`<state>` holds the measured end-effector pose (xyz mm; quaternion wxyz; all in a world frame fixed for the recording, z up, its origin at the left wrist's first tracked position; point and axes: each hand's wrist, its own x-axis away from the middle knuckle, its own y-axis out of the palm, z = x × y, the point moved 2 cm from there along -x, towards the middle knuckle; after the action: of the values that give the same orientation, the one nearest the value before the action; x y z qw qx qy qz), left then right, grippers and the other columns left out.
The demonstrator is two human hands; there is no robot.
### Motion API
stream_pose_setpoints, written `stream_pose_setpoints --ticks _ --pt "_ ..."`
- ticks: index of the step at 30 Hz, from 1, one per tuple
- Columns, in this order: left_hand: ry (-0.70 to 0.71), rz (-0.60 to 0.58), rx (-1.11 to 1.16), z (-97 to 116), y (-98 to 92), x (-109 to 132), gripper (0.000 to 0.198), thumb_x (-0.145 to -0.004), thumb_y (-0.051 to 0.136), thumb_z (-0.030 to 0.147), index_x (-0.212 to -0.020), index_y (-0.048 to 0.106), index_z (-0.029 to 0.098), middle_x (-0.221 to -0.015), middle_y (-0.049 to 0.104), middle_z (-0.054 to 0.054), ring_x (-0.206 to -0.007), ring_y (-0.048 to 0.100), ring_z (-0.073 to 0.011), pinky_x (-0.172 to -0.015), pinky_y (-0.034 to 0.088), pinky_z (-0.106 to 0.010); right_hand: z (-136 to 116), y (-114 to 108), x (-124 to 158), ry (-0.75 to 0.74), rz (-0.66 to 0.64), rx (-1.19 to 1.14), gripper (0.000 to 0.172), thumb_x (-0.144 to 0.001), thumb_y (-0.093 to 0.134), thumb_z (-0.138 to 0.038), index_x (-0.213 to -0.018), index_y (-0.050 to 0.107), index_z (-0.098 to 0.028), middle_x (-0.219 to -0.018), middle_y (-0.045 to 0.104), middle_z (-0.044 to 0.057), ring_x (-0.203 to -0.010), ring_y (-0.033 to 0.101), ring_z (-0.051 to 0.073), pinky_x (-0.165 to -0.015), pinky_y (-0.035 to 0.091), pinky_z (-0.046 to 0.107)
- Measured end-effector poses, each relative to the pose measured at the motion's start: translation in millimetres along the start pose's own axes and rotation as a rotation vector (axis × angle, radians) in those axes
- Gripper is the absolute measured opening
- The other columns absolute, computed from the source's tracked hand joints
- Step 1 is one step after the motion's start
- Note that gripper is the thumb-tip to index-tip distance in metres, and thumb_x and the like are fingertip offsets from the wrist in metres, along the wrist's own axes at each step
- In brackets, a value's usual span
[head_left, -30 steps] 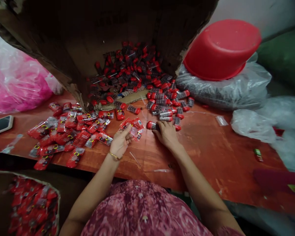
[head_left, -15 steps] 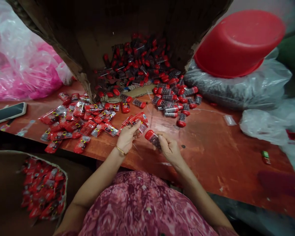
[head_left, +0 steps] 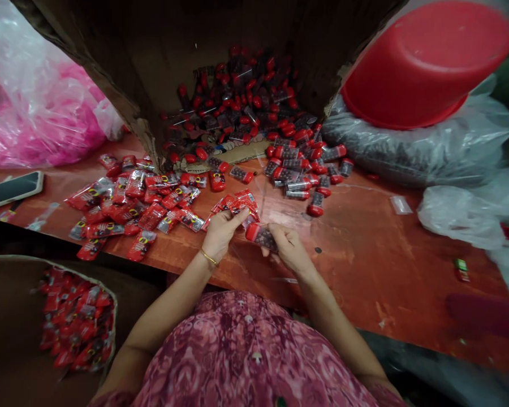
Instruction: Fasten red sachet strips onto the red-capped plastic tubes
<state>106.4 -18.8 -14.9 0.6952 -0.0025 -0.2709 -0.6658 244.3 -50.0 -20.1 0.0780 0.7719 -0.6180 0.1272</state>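
My left hand [head_left: 221,233] pinches a small bunch of red printed sachets [head_left: 237,204] just above the orange table [head_left: 365,249]. My right hand [head_left: 289,249] grips a small clear tube with a red cap [head_left: 259,235], its cap end pointing at the sachets. Both hands are closed and almost touch each other. More red-capped tubes [head_left: 299,172] lie in a heap just beyond my hands, spilling from a tipped cardboard box [head_left: 123,85]. Filled red sachets [head_left: 136,206] are spread over the table to the left.
A red plastic basin [head_left: 424,68] rests on a clear bag of dark contents [head_left: 407,147] at the right. Pink plastic bags [head_left: 34,113] and a phone [head_left: 11,189] are at the left. A brown box with red sachets [head_left: 74,328] sits below the table's left edge.
My right hand picked a red-capped tube off the table and drew it back to the sachets in my left hand. The view has shifted a little to the right.
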Motion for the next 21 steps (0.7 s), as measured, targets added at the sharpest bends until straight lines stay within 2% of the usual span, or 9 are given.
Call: stream_pose_setpoints --ticks 3,10,14,18,21 --pt "-0.015 0.021 0.007 -0.7 -0.4 0.0 0.028 -0.054 0.081 0.035 -0.054 0.063 0.014 -0.049 0.057 0.003 -0.049 0.047 -0.0076 -0.055 0.039 -0.021 0.3 -0.9 -0.7 0.045 -0.048 0.015 0.049 -0.077 0.043 -0.06 -0.054 0.052 -0.017 -0.04 0.053 -0.003 -0.026 0.037 0.005 -0.029 0.027 0.017" --pt "-0.035 0.015 0.039 -2.7 -5.1 -1.3 0.031 -0.053 0.081 0.038 -0.062 0.067 0.012 -0.059 0.064 -0.001 -0.055 0.053 -0.009 -0.06 0.042 -0.022 -6.5 -1.1 6.3 0.016 -0.01 0.035 0.052 -0.078 0.043 -0.061 -0.05 0.05 -0.017 -0.039 0.053 -0.002 -0.026 0.036 0.004 -0.03 0.025 0.017" --pt "-0.032 -0.003 -0.003 -5.5 -6.9 -0.7 0.031 -0.054 0.08 0.04 -0.06 0.066 0.013 -0.059 0.064 -0.001 -0.055 0.053 -0.0093 -0.058 0.041 -0.022 -5.5 0.1 5.4 -0.011 0.011 0.042 0.051 -0.079 0.042 -0.06 -0.05 0.05 -0.018 -0.039 0.053 -0.002 -0.027 0.035 0.005 -0.03 0.026 0.017" --pt "0.029 0.021 -0.083 -8.5 -8.8 -1.0 0.03 -0.055 0.079 0.04 -0.058 0.066 0.013 -0.055 0.061 0.001 -0.054 0.051 -0.0091 -0.057 0.041 -0.022 -0.8 -0.3 2.5 -0.106 0.102 0.006 0.049 -0.082 0.04 -0.059 -0.06 0.055 -0.018 -0.04 0.052 -0.003 -0.028 0.034 0.006 -0.03 0.027 0.019" --pt "0.041 0.046 -0.041 -10.9 -6.9 -0.5 0.029 -0.055 0.079 0.038 -0.061 0.066 0.013 -0.056 0.061 0.002 -0.055 0.052 -0.0094 -0.06 0.042 -0.022 3.1 1.2 2.4 -0.168 0.152 0.016 0.048 -0.083 0.038 -0.059 -0.071 0.059 -0.017 -0.044 0.053 -0.003 -0.031 0.037 0.007 -0.032 0.03 0.02"
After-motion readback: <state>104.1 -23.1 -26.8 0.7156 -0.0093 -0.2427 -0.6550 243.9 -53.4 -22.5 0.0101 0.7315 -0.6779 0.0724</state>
